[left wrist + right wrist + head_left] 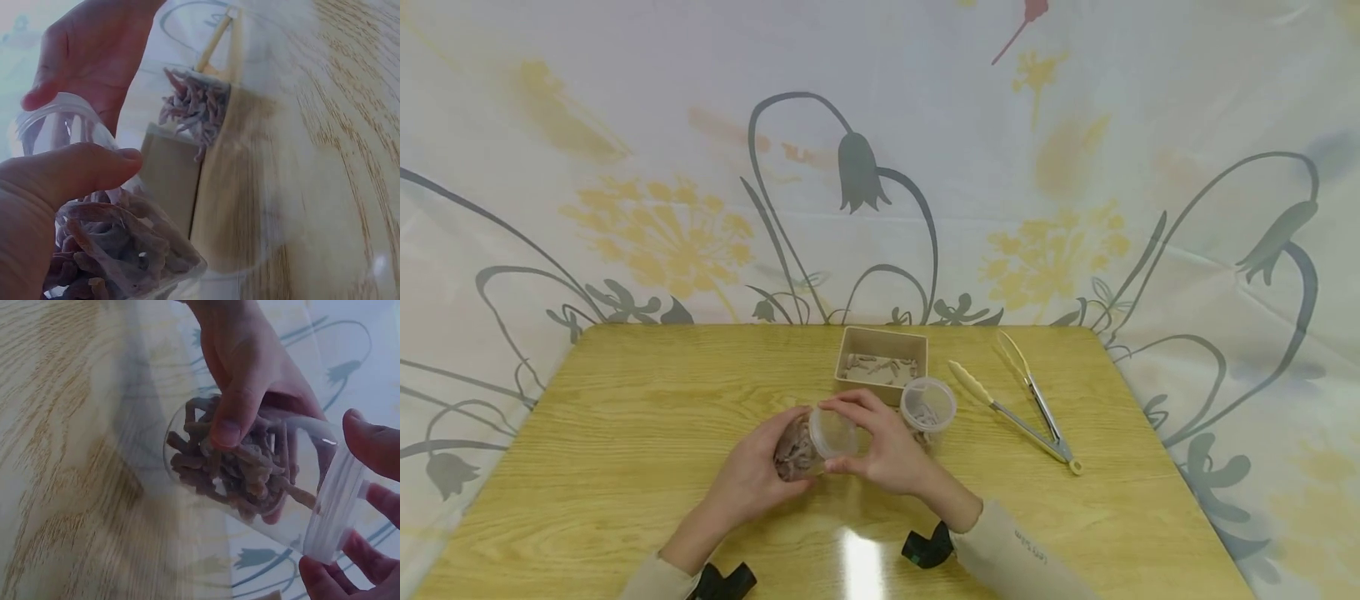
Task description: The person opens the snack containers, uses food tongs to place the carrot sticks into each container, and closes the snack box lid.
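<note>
A clear plastic jar (284,531) of brownish, stick-like dried pieces (250,465) is tilted on its side over the front middle of the table. My left hand (752,471) holds its body, thumb on one side and fingers round the other. At the jar's mouth is a translucent ridged lid (335,503). My right hand (883,446) grips this lid by its edge, with thumb and fingertips on opposite sides. Just beyond the right hand stands a second clear jar (952,408) with similar pieces inside.
Behind the hands sits a beige rectangular box (850,387) with some of the same pieces on its floor. Metal tongs (1048,418) with cream tips lie spread on the right of the wooden table (647,417). A flower-patterned cloth (685,167) hangs at the back.
</note>
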The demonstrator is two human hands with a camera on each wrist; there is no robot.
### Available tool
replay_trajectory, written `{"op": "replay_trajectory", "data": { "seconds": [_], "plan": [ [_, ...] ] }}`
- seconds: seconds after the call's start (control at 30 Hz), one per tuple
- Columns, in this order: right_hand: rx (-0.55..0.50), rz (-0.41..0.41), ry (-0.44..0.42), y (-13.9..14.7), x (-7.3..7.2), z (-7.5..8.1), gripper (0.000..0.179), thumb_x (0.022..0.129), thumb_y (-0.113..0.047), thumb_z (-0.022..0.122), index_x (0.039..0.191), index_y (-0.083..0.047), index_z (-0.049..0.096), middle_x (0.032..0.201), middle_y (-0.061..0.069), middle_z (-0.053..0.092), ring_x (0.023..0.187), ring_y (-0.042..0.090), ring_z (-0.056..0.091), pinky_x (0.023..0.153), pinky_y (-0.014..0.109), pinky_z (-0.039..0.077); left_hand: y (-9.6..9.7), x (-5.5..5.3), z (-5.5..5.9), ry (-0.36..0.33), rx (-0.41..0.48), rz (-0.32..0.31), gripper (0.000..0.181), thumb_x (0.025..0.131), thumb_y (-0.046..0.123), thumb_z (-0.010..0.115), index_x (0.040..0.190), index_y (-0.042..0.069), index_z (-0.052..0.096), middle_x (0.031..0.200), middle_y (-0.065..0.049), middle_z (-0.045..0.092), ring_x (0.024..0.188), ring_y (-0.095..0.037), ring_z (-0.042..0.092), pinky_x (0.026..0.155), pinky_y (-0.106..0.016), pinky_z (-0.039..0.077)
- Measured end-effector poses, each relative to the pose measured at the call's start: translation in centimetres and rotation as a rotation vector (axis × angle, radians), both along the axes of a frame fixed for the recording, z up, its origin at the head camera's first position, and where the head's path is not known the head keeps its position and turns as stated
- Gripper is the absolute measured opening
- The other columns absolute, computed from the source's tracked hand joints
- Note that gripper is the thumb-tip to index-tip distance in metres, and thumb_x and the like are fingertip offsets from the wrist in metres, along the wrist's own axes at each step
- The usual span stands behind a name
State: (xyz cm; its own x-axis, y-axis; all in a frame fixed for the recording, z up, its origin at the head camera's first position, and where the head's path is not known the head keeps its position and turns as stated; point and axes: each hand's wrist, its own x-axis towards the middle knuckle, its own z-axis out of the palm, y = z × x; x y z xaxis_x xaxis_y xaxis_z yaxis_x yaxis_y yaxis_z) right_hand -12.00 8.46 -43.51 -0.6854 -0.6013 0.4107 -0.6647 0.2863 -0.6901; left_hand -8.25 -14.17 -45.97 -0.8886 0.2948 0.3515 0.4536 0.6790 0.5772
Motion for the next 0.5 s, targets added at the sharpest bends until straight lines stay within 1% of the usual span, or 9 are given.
{"op": "replay_trajectory", "data": {
  "seconds": [0.1, 0.2, 0.37, 0.5],
  "plan": [
    [-0.022, -0.01, -0.015, -0.2, 0.1, 0.0, 0.068, 0.077, -0.02, 0.088, 0.138, -0.008, 0.058, 0.133, 0.008, 0.052, 0.122, 0.023, 0.052, 0.1, 0.044, 0.046, 0.0, -0.2, -0.3, -0.009, 0.029, -0.007, 0.094, 0.059, 0.018, 0.097, 0.141, 0.011, 0.052, 0.127, -0.012, 0.062, 0.108, -0.03, 0.062, 0.087, -0.051, 0.053],
    [-0.025, -0.037, -0.026, -0.4, 0.1, 0.0, 0.07, 0.076, -0.023, 0.089, 0.138, -0.007, 0.058, 0.134, 0.008, 0.051, 0.123, 0.023, 0.05, 0.101, 0.045, 0.045, 0.0, -0.4, -0.5, 0.008, 0.037, -0.011, 0.095, 0.058, 0.02, 0.098, 0.141, 0.014, 0.052, 0.13, -0.009, 0.06, 0.113, -0.03, 0.058, 0.089, -0.052, 0.052],
    [-0.023, -0.088, -0.02, -0.7, 0.0, -0.1, 0.073, 0.074, -0.025, 0.09, 0.137, -0.007, 0.059, 0.136, 0.009, 0.052, 0.126, 0.025, 0.049, 0.102, 0.048, 0.044, 0.1, -0.9, -0.9, 0.049, 0.057, -0.009, 0.092, 0.056, 0.022, 0.099, 0.137, 0.017, 0.056, 0.126, -0.005, 0.056, 0.114, -0.028, 0.05, 0.088, -0.052, 0.05],
    [-0.04, -0.105, -0.019, -0.7, -0.1, -0.1, 0.073, 0.072, -0.024, 0.091, 0.136, -0.007, 0.059, 0.137, 0.013, 0.053, 0.128, 0.026, 0.049, 0.104, 0.049, 0.042, 0.2, -1.2, -1.0, 0.054, 0.061, 0.0, 0.093, 0.056, 0.023, 0.1, 0.138, 0.015, 0.056, 0.126, -0.005, 0.057, 0.115, -0.028, 0.051, 0.091, -0.054, 0.049]
  ]
}}
